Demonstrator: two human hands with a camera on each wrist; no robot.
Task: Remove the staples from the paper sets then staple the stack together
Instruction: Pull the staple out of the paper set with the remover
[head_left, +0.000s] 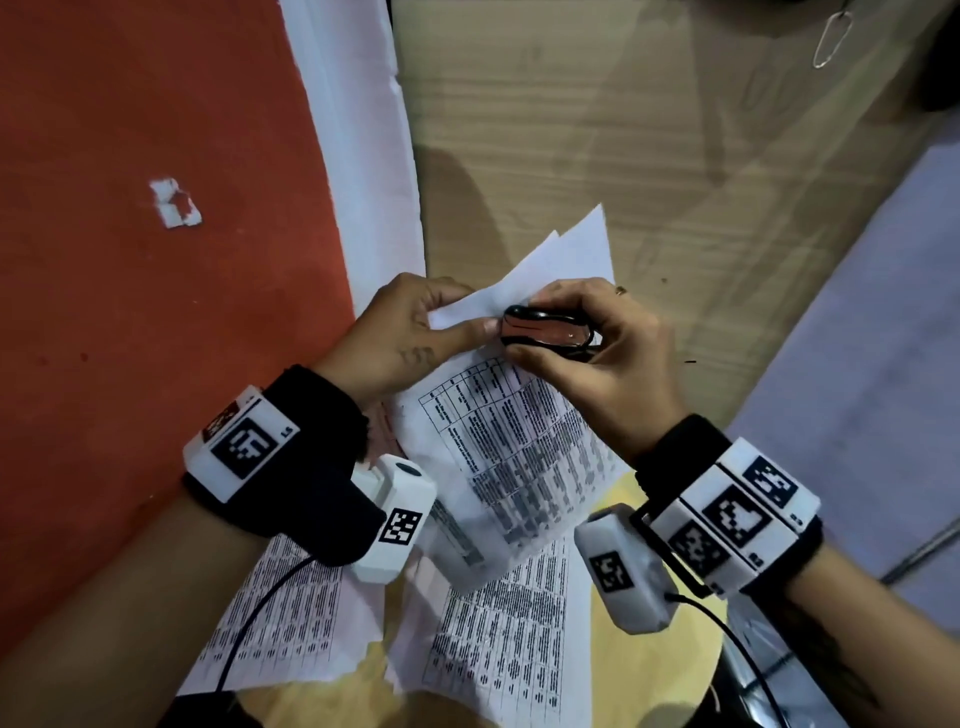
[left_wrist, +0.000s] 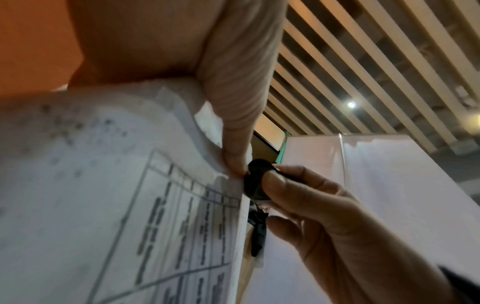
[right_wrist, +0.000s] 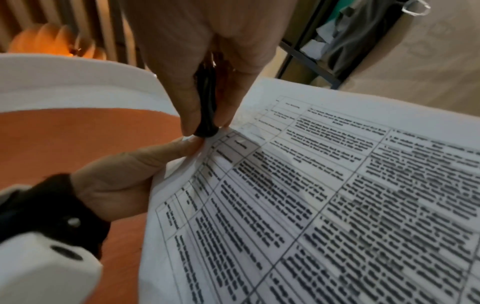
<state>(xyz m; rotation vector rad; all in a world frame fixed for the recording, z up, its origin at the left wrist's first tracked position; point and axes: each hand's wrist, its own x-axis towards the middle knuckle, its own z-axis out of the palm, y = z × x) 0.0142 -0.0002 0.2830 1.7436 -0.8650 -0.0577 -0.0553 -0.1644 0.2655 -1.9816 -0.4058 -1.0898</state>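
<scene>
Left hand (head_left: 400, 332) pinches the top corner of the held paper set (head_left: 511, 441), thumb on the printed face and the other fingers curled behind the sheets. That corner is lifted off the round wooden table (head_left: 670, 660); the lower end of the set hangs down over the table.

Right hand (head_left: 597, 348) is wrapped around a small black staple remover (head_left: 545, 332), thumb on one side and fingers on the other, squeezing it. The remover's tip sits right at the pinched corner of the held paper set, touching the left thumb tip (head_left: 488, 326). In the right wrist view the black tip (right_wrist: 206, 131) meets the paper at the corner of the printed table grid. Cannot tell if a staple is caught in it: the contact spot is too small and blurred.

The back sheets of the held paper set fan out above the remover, blank sides showing (head_left: 571, 249).

Below the held paper set, two more printed sheets lie flat on the table: one (head_left: 280, 613) under the left wrist, one (head_left: 498, 644) nearer the middle, partly covered by the hanging set.

Away from the held paper set, past its top edge: brown cardboard (head_left: 597, 130) with a paper clip (head_left: 831, 39) on it. To its left, an orange surface (head_left: 130, 260) with a small white scrap (head_left: 174, 202).
</scene>
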